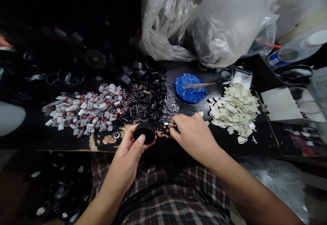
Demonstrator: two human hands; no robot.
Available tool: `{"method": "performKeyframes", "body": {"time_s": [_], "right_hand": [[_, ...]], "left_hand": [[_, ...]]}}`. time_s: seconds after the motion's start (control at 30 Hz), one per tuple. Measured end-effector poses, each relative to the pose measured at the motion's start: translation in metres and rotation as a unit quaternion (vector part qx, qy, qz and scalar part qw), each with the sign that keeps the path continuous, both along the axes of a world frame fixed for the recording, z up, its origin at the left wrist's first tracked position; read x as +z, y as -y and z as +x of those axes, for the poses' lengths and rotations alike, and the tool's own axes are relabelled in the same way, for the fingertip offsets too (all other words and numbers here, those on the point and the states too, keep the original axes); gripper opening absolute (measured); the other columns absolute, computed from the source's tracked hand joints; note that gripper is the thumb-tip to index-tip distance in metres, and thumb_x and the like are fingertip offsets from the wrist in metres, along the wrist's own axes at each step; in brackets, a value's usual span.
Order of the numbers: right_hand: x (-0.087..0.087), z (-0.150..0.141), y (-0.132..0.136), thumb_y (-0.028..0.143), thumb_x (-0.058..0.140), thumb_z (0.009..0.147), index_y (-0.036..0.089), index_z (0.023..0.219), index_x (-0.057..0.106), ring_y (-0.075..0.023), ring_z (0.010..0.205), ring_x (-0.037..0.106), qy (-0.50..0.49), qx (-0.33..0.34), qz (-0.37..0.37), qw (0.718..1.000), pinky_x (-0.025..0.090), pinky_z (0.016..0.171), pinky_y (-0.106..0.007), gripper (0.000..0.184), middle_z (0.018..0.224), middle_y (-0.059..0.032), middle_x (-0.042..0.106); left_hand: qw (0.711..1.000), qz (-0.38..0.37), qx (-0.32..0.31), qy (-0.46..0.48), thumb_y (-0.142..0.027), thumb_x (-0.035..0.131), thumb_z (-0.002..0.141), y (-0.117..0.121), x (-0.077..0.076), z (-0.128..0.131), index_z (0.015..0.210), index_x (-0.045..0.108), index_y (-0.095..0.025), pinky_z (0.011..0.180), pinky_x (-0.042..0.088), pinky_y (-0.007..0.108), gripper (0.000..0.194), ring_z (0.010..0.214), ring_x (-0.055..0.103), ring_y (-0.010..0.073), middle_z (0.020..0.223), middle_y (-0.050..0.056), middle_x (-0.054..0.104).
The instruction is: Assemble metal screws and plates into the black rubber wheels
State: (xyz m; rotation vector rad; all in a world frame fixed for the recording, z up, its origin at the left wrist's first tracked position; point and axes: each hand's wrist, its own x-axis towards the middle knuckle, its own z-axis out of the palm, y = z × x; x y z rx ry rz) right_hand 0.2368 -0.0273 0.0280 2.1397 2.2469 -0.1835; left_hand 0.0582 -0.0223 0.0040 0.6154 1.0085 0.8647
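**Hands at the bench edge, one on a black cap, one on a small metal pin**

Left hand [130, 150] is curled round a round black cap [144, 132], thumb lying across its near face and fingers wrapped behind it, so the hand is mostly closed on the part. It holds the cap just above the near edge of the dark worktable [30, 133], where the surface is worn through to bare wood.

Right hand [194, 134] sits just beside it, fingers bent and pinched together on a thin silvery pin [169, 124] whose tip pokes out to the left toward the cap. The two do not quite touch; a small gap shows between pin and cap.

Behind the hands the table carries sorted heaps. At left lies a spread of white sleeves with red ends [84, 110]. Next to it is a pile of small black springs [145, 104], and against that a little cluster of grey pins [170, 107]. Further back stands a blue dish [190, 92] with a thin stick [199, 85] lying across it. To the right is a mound of cream flat plates [235, 110]. Clear plastic bags [209, 20] bulge up at the back, and black rings [71, 78] crowd the dim far left. A checked shirt [166, 197] fills the foreground below the table edge
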Motion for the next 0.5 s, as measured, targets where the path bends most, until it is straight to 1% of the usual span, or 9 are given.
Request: {"method": "performKeyframes", "body": {"time_s": [0.07,0.13,0.2,0.3,0.33,0.4,0.5], "right_hand": [[-0.002,0.0,0.001,0.019,0.053,0.084,0.016,0.077,0.057,-0.0197,0.066,0.058,-0.029,-0.004,0.003,1.0,0.027,0.068,-0.035,0.009,0.076,-0.0049,0.068],[-0.003,-0.001,0.003,0.017,0.055,0.081,0.018,0.075,0.056,-0.018,0.066,0.056,-0.09,-0.013,0.031,0.995,0.029,0.069,-0.034,0.006,0.073,-0.002,0.067],[-0.003,-0.002,0.008,0.015,0.057,0.079,0.019,0.074,0.056,-0.016,0.066,0.053,-0.181,-0.022,0.069,0.981,0.032,0.069,-0.031,0.006,0.071,0.0008,0.065],[0.0,-0.005,0.014,0.015,0.057,0.078,0.02,0.075,0.056,-0.0141,0.066,0.051,-0.301,-0.028,0.098,0.948,0.036,0.067,-0.027,0.006,0.07,0.0028,0.063],[0.001,-0.006,0.015,0.015,0.057,0.079,0.02,0.075,0.056,-0.0138,0.066,0.051,-0.322,-0.027,0.102,0.941,0.037,0.067,-0.027,0.006,0.07,0.003,0.063],[0.002,-0.008,0.016,0.015,0.057,0.079,0.02,0.076,0.057,-0.0133,0.066,0.051,-0.341,-0.023,0.111,0.933,0.037,0.068,-0.027,0.006,0.071,0.0032,0.063],[0.002,-0.009,0.016,0.015,0.058,0.081,0.019,0.077,0.057,-0.0127,0.067,0.052,-0.356,-0.013,0.118,0.927,0.037,0.07,-0.028,0.006,0.072,0.0032,0.063]], "left_hand": [[0.999,-0.025,0.009,0.021,-0.031,0.061,0.084,0.001,0.002,0.003,0.104,0.059,-0.024,0.088,0.053,0.036,0.021,0.098,0.063,0.0187,0.104,0.002,0.064],[0.997,-0.059,0.018,0.054,-0.03,0.06,0.085,0.002,0.005,0.007,0.105,0.058,-0.024,0.089,0.052,0.04,0.021,0.101,0.064,0.0208,0.105,0.002,0.066],[0.991,-0.096,0.009,0.095,-0.029,0.059,0.086,0.002,0.007,0.011,0.106,0.057,-0.025,0.09,0.052,0.041,0.02,0.103,0.064,0.0214,0.107,0.003,0.067],[0.976,-0.147,-0.025,0.158,-0.024,0.057,0.088,0.002,0.009,0.016,0.103,0.059,-0.025,0.089,0.053,0.038,0.015,0.098,0.066,0.0177,0.106,0.001,0.069],[0.972,-0.155,-0.028,0.174,-0.023,0.056,0.089,0.003,0.009,0.018,0.101,0.06,-0.024,0.089,0.053,0.036,0.013,0.096,0.067,0.016,0.105,0.0,0.069],[0.968,-0.157,-0.014,0.196,-0.02,0.055,0.089,0.004,0.009,0.02,0.098,0.062,-0.023,0.09,0.052,0.032,0.011,0.094,0.067,0.0134,0.103,0.0,0.07],[0.963,-0.157,0.008,0.22,-0.021,0.057,0.088,0.006,0.008,0.021,0.094,0.064,-0.023,0.089,0.053,0.031,0.01,0.095,0.066,0.0132,0.1,-0.001,0.071]]}}
